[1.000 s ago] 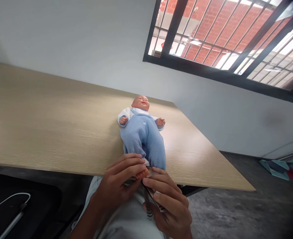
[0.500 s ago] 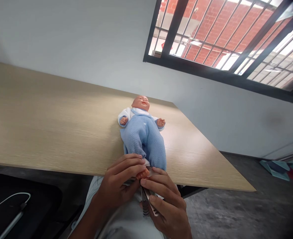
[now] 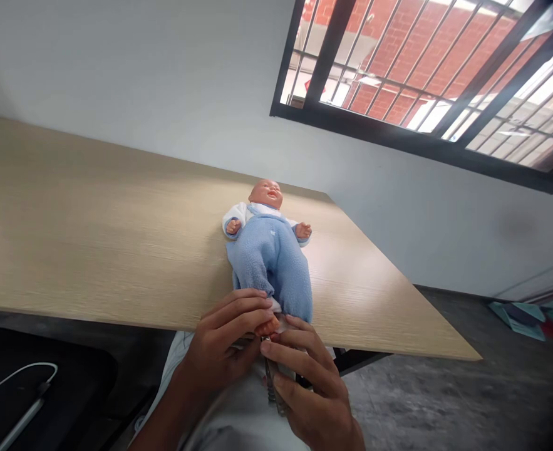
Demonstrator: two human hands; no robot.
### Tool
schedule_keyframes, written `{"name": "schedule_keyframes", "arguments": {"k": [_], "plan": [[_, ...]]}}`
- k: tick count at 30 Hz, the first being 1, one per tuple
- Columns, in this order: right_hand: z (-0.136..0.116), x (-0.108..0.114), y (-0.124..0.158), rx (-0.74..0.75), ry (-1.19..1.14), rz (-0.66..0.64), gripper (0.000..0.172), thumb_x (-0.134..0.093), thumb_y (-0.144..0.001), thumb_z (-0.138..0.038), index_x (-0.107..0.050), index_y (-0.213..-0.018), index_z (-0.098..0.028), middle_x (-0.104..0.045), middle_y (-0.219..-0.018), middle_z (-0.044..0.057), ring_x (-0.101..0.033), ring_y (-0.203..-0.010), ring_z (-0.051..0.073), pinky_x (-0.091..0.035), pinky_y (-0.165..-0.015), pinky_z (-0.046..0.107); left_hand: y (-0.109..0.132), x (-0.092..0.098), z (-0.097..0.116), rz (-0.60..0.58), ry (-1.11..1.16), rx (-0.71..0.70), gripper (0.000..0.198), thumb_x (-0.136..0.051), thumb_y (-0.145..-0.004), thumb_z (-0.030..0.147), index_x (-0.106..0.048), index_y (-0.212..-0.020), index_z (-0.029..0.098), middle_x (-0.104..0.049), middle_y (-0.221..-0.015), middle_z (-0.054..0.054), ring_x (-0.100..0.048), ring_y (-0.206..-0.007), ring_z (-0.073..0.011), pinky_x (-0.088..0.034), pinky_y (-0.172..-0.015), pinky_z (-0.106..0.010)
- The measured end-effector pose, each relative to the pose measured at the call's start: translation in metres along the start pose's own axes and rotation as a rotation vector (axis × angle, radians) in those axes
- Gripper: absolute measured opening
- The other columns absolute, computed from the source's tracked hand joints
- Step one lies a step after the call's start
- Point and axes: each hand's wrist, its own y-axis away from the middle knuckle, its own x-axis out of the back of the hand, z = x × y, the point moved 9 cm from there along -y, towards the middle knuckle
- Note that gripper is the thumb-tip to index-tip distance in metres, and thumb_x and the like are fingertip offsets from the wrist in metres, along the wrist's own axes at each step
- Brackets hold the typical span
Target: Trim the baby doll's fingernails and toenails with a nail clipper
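Blue fleece covers the doll [image 3: 270, 263], which lies on its back on the worktop [image 3: 93, 238] just beyond your fingers, head away from you and legs reaching the near edge. Your left hand [image 3: 220, 351] has its fingers [image 3: 241, 310] pinched round the doll's bare foot [image 3: 267, 326], holding it out over that edge. Your right hand [image 3: 311, 391] is wrapped round a small metal clipper [image 3: 270, 379], its fingers [image 3: 295, 341] pressed together along the top and the thumb hidden below.

A second ago the clipper sat lower in your right hand, angled down toward your lap and clear of the foot. Since then you have drawn that hand up and in, and the clipper's tip now sits right at the toes, touching or nearly so. I cannot tell whether its jaws are round anything. Your two sets of fingertips now meet at the foot. The left hand has barely moved, and the doll has not shifted on the worktop. As I judge it, the work has passed from lining up to contact at the toes.

Left of your fingers and lower, a white cable [image 3: 17, 376] lies on a dark surface. Far beyond them, a barred window [image 3: 421, 75] sits in the wall.
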Motion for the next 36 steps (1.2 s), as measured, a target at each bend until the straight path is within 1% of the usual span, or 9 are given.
{"name": "schedule_keyframes", "arguments": {"k": [3, 7, 14, 18, 22, 25, 32, 36], "plan": [[-0.0022, 0.0013, -0.0019, 0.009, 0.020, 0.005, 0.019, -0.059, -0.095, -0.001, -0.063, -0.086, -0.018, -0.077, -0.107, 0.003, -0.070, -0.101, 0.016, -0.058, -0.105, 0.047, 0.0000, 0.0000, -0.0001, -0.001, 0.006, 0.000, 0.024, -0.067, -0.092, 0.010, -0.068, -0.116, 0.012, -0.074, -0.117, -0.013, -0.065, -0.120, -0.0226, -0.055, -0.106, -0.035], [-0.0017, 0.0026, -0.0019, 0.003, 0.014, 0.019, 0.019, -0.062, -0.092, 0.000, -0.063, -0.089, -0.019, -0.077, -0.106, 0.003, -0.070, -0.099, 0.016, -0.059, -0.104, 0.048, 0.0000, -0.0004, -0.0001, -0.007, 0.023, 0.002, 0.024, -0.067, -0.093, 0.011, -0.068, -0.117, 0.011, -0.073, -0.117, -0.014, -0.064, -0.121, -0.0224, -0.054, -0.107, -0.035], [-0.0017, 0.0009, -0.0033, -0.017, 0.027, -0.015, 0.021, -0.059, -0.092, 0.001, -0.064, -0.084, -0.019, -0.076, -0.107, 0.002, -0.069, -0.101, 0.016, -0.056, -0.108, 0.045, 0.0001, -0.0001, -0.0006, 0.000, 0.021, 0.011, 0.023, -0.068, -0.092, 0.010, -0.068, -0.115, 0.012, -0.073, -0.116, -0.012, -0.064, -0.120, -0.0209, -0.053, -0.107, -0.033], [-0.0030, 0.0005, -0.0057, -0.003, 0.040, -0.016, 0.021, -0.059, -0.094, -0.001, -0.063, -0.084, -0.018, -0.077, -0.106, 0.002, -0.069, -0.100, 0.016, -0.058, -0.106, 0.045, 0.0006, -0.0004, -0.0007, -0.002, 0.008, 0.006, 0.022, -0.067, -0.093, 0.010, -0.068, -0.115, 0.011, -0.073, -0.117, -0.012, -0.063, -0.120, -0.0207, -0.053, -0.107, -0.033], [-0.0022, -0.0007, -0.0039, -0.001, 0.056, -0.014, 0.020, -0.059, -0.097, -0.004, -0.064, -0.085, -0.019, -0.078, -0.105, 0.001, -0.070, -0.101, 0.016, -0.058, -0.106, 0.046, 0.0007, -0.0005, -0.0014, -0.003, 0.018, 0.009, 0.021, -0.067, -0.094, 0.013, -0.068, -0.116, 0.011, -0.073, -0.118, -0.012, -0.063, -0.121, -0.0211, -0.054, -0.107, -0.034], [-0.0019, -0.0007, -0.0015, -0.004, 0.054, -0.007, 0.021, -0.059, -0.097, -0.002, -0.065, -0.088, -0.021, -0.078, -0.105, 0.000, -0.070, -0.101, 0.016, -0.058, -0.107, 0.048, 0.0001, -0.0006, -0.0006, -0.007, 0.014, 0.003, 0.021, -0.066, -0.096, 0.015, -0.068, -0.116, 0.011, -0.073, -0.117, -0.013, -0.063, -0.121, -0.0213, -0.053, -0.108, -0.034], [-0.0022, -0.0025, 0.0007, -0.012, 0.032, -0.015, 0.022, -0.057, -0.098, -0.002, -0.065, -0.088, -0.019, -0.077, -0.110, 0.001, -0.068, -0.105, 0.017, -0.056, -0.108, 0.050, -0.0003, -0.0001, 0.0000, 0.001, 0.010, 0.004, 0.020, -0.065, -0.095, 0.013, -0.068, -0.115, 0.011, -0.073, -0.116, -0.013, -0.063, -0.121, -0.0210, -0.054, -0.107, -0.033], [-0.0036, -0.0020, -0.0026, -0.034, 0.057, -0.008, 0.022, -0.059, -0.097, -0.003, -0.065, -0.086, -0.020, -0.077, -0.105, -0.001, -0.069, -0.101, 0.015, -0.057, -0.108, 0.045, 0.0006, 0.0000, -0.0006, 0.006, 0.014, 0.000, 0.022, -0.066, -0.095, 0.014, -0.068, -0.116, 0.012, -0.073, -0.116, -0.012, -0.064, -0.120, -0.0215, -0.054, -0.106, -0.034]]}}
